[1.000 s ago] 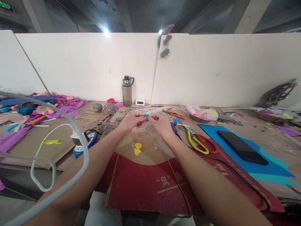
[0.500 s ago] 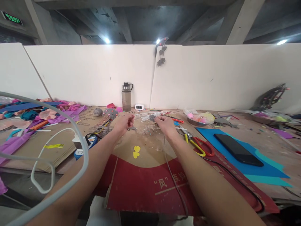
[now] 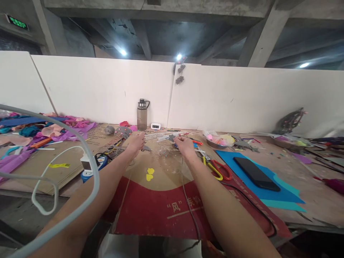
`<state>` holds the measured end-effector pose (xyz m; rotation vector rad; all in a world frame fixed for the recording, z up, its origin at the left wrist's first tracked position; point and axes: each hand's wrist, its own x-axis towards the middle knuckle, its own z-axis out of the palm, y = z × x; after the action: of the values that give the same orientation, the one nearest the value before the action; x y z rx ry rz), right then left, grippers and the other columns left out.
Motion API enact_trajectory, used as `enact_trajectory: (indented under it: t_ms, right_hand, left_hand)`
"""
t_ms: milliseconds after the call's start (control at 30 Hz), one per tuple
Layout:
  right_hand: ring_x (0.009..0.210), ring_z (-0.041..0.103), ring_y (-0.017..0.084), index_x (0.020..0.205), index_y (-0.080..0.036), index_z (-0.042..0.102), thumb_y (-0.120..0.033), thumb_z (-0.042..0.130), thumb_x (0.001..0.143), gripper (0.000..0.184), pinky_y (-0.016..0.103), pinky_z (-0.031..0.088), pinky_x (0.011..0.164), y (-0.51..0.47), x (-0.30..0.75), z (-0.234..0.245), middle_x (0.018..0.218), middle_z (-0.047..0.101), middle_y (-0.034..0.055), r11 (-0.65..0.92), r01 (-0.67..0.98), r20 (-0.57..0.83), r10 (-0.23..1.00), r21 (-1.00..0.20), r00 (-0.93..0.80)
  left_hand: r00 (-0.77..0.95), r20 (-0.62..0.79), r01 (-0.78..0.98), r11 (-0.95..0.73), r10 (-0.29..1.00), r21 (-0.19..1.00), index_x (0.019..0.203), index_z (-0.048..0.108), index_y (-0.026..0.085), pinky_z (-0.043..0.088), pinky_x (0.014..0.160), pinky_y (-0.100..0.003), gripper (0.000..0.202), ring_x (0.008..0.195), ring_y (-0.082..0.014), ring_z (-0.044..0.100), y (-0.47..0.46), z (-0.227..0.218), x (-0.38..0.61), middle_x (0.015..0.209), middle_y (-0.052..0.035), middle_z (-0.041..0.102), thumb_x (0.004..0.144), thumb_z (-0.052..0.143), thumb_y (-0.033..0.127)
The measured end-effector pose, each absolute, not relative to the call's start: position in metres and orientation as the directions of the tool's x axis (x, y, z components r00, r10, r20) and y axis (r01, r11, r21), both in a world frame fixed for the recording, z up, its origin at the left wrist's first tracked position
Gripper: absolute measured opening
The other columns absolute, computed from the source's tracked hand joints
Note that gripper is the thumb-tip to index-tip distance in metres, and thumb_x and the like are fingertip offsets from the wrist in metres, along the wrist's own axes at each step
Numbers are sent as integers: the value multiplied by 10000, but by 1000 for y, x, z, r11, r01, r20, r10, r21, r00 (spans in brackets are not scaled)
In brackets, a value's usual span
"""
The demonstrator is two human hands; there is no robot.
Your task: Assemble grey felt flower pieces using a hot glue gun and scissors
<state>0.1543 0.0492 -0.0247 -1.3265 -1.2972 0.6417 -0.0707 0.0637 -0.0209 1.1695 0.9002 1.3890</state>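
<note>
Right hand: the person's right hand (image 3: 184, 145) is reaching forward over the worktable and is pinching a small gray piece between thumb and fingers.
Gray piece: this small gray piece (image 3: 171, 137) is poking out from the right fingertips toward the left; it is sitting in the gap between the two hands, touching the right one and staying well apart from the left.
Left hand: the left hand (image 3: 136, 141) is curling its fingers inward; from here I'm not managing to tell whether they are closing on anything.
Yellow hearts: two small yellow cutouts (image 3: 149, 174) are lying on the cardboard (image 3: 150, 211), nearer the person than both hands and between the forearms.
White sticks: a loose bunch of white sticks (image 3: 162, 137) is lying just beyond the gap between the hands.
Scissors: the scissors (image 3: 206, 157), with yellow and red handles, are resting to the right of the right hand.
Phone: a black phone (image 3: 256, 173) is lying on the blue sheet (image 3: 287, 193), farther to the right.
Bottle and clock: a drink bottle (image 3: 142, 116) is standing upright by the white partition (image 3: 228, 96), and a small digital clock (image 3: 155, 126) is sitting just beside it.
</note>
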Motion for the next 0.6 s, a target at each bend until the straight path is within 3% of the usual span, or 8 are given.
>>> enact_trajectory:
  t_ms: [100, 200, 300, 500, 600]
  right_hand:
    - [502, 407, 116, 644, -164, 624, -454, 572, 627, 296, 248, 304, 519, 52, 154, -26, 522, 507, -26, 208, 311, 291, 923, -928, 251]
    - [494, 396, 116, 639, -166, 624, -465, 573, 631, 303, 249, 296, 516, 52, 154, -26, 495, 476, -37, 205, 309, 287, 926, -929, 245]
    - [494, 391, 118, 632, -168, 624, -480, 572, 638, 316, 252, 293, 522, 51, 154, -24, 474, 455, -44, 219, 300, 295, 926, -928, 237]
    - [517, 385, 108, 609, -169, 601, -465, 579, 643, 299, 247, 301, 546, 50, 155, -18, 490, 436, -53, 245, 254, 304, 924, -936, 233]
    - [501, 337, 95, 597, -173, 579, -446, 582, 642, 276, 245, 281, 530, 47, 152, -13, 486, 393, -64, 242, 226, 289, 936, -944, 202]
  left_hand:
    - [-48, 211, -153, -216, 976, 964, 567, 374, 188, 201, 364, -171, 286, 347, -38, 299, 64, -21, -68, 436, 72, 366, 755, 582, 245]
    - [-99, 251, -59, -257, 963, 965, 672, 540, 155, 315, 410, -176, 57, 441, -60, 462, 64, -21, -65, 563, 27, 544, 709, 576, 131]
    - [-97, 277, 6, -278, 956, 961, 728, 610, 140, 368, 444, -194, 88, 460, -64, 484, 64, -22, -62, 601, 27, 580, 659, 603, 86]
    - [-6, 333, 35, -333, 943, 942, 811, 680, 125, 499, 638, -266, 201, 608, -110, 601, 62, -25, -60, 681, -13, 662, 642, 726, 223]
    - [31, 322, -7, -322, 946, 947, 826, 695, 121, 496, 637, -267, 267, 598, -104, 590, 59, -21, -59, 691, -22, 667, 636, 757, 299]
